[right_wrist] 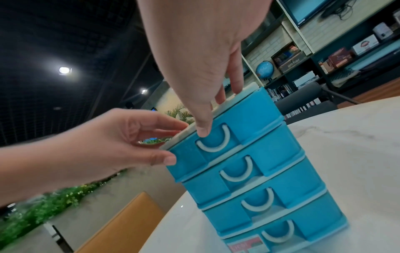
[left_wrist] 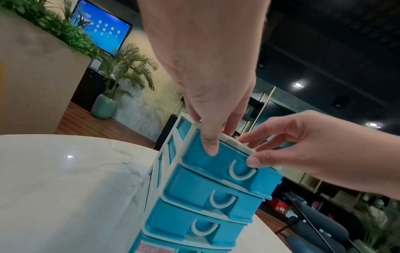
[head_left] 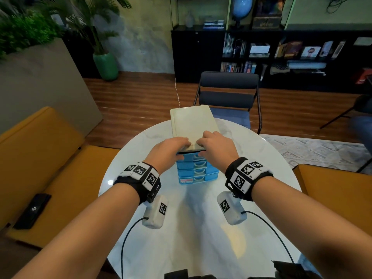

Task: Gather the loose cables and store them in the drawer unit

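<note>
Looks like this one is pretty much wrapped up, or right at the very end. There's no loose cable anywhere on the white marble tabletop (head_left: 251,158) in any of the three views, so my guess is they're already stashed, though I can't actually see inside to confirm.

The blue drawer unit (head_left: 196,170) stands upright near the middle of the tabletop, a stack of blue drawers with white curved handles and a cream top panel. The lower ones sit flush. The top drawer (left_wrist: 220,160) seems pushed in or nearly so; the head view shows a thin dark gap under the cream top, so it may need a last nudge.

Both hands are on that top front edge. The left hand (head_left: 168,151) has fingers over the cream panel and its thumb pressed on the drawer face. The right hand (head_left: 214,146) does the same on its side, thumb right by the white handle (right_wrist: 214,142). So each grip is a loose pinch across the top edge and drawer front, not spread flat and not clenched.

What's in the drawers: can't tell, the fronts are opaque. What's left, I reckon, is just seating that drawer and letting go.
</note>
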